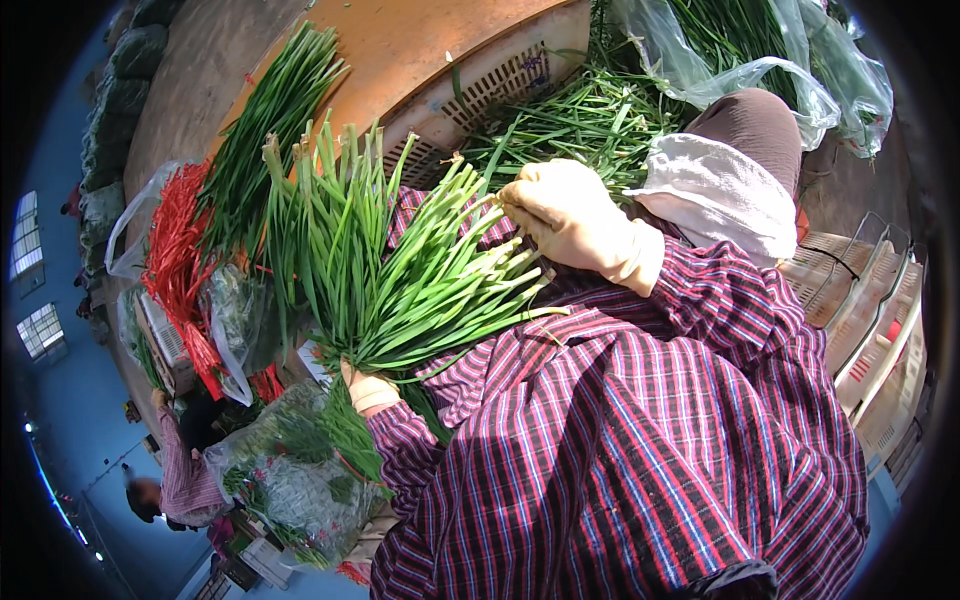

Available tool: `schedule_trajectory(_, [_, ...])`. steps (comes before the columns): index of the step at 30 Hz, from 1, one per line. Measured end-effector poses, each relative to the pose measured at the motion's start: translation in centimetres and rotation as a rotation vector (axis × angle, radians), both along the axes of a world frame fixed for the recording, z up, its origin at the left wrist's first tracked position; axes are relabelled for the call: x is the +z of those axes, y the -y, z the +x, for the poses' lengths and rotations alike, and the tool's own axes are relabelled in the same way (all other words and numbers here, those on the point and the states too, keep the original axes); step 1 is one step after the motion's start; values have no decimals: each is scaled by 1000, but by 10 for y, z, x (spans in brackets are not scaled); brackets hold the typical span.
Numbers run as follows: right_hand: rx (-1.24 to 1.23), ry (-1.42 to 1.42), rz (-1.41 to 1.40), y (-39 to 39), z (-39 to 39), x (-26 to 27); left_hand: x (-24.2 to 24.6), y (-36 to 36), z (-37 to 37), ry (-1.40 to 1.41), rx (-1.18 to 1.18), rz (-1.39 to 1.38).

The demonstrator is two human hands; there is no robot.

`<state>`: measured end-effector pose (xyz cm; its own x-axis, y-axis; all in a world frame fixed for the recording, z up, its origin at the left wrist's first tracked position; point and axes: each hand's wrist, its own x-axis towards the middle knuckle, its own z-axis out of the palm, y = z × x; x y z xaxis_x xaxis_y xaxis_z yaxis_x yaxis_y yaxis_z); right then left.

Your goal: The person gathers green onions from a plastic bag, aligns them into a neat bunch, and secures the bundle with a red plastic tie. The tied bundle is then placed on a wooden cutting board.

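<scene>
A thick bunch of green garlic chives (405, 277) fans out over my lap, its pale cut ends pointing up and right. My left hand (367, 386), in a cream glove, grips the bunch low down, partly hidden beneath the leaves. At the stem ends, my right hand (574, 221), also gloved, has its fingers closed together on the tips of some chive stems. Another sheaf of chives (274, 127) lies on the orange board (382, 52), up and left of the held bunch. Red plastic ties (176, 262) hang in a tangle beside that sheaf.
Loose chive leaves (585, 120) are heaped by a perforated plastic crate (495, 82). Plastic bags of chives (742, 45) stand top right, another bag (300, 480) lower left. Stacked crates (870, 322) are at the right. A co-worker (180, 480) is at the lower left.
</scene>
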<state>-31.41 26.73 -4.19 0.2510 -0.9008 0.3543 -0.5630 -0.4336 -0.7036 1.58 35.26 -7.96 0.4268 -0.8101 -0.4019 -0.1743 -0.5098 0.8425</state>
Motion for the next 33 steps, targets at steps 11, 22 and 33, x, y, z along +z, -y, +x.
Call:
schedule_trajectory(11, [-340,216,700,20,-21,10,-16,-2,35,-1353,325,144])
schedule_trajectory(22, [-7,452,837,13,11,28,-13,-4,15,-648,340,-61])
schedule_trajectory(33, [122,-23,151,38,-1,19,-34,-8,39,-657,117,-134])
